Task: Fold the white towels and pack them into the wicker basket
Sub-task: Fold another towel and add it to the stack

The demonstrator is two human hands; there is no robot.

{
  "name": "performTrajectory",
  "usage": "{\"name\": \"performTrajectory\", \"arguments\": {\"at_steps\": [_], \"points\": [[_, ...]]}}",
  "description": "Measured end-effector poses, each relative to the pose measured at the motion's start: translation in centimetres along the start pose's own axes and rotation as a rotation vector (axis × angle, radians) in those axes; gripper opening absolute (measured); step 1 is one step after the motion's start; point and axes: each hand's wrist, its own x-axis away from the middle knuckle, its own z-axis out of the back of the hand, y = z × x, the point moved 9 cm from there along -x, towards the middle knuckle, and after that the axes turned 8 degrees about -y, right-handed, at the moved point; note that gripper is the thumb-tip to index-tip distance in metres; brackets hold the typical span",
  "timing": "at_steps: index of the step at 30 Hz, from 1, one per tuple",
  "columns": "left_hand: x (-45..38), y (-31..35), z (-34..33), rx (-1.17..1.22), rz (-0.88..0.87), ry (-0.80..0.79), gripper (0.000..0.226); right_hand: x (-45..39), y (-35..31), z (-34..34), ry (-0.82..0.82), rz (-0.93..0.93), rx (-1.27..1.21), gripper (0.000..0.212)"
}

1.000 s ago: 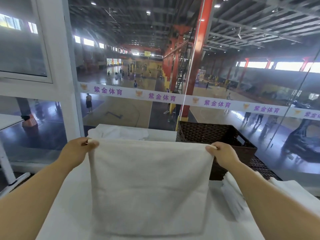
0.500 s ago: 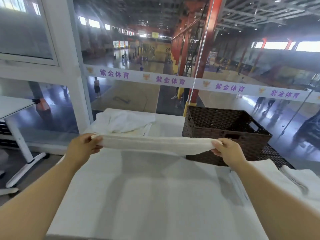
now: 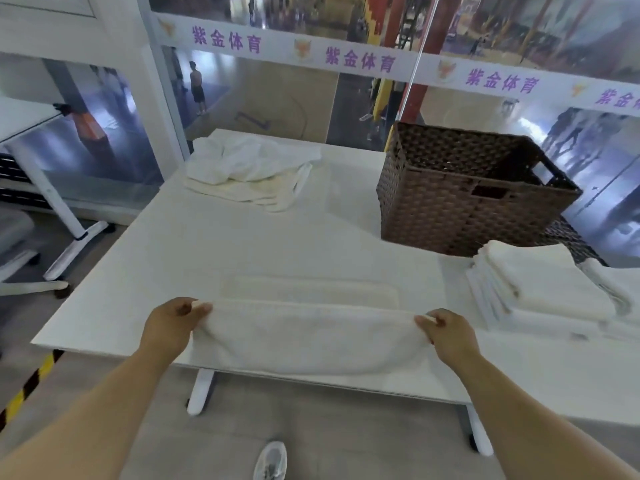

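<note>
With both ends of the soft white rectangular towel [image 3: 308,336] pinched in the fingers [image 3: 199,308], its edges should be aligned squarely before it is laid flat at lower centre.

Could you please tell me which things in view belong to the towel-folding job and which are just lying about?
Part of the job:
- towel, pinched at its ends by the left hand and right hand
- wicker basket
- heap of unfolded towels
- stack of folded towels
- table they lie on

Just lying about:
- second white table at the left
- shoe on the floor
</note>
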Motion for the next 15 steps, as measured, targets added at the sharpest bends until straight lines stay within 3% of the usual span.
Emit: {"name": "performTrajectory", "arguments": {"at_steps": [6, 15], "points": [[-4.0, 1.4, -0.2, -0.075, 0.002, 0.015, 0.016, -3.7, -2.4, 0.4, 0.089, -0.031, -0.060, 0.014], [-11.8, 3.4, -1.6, -0.154, -0.016, 0.017, 0.018, -10.1, -5.5, -0.8, 0.107, -0.090, -0.029, 0.019]]}}
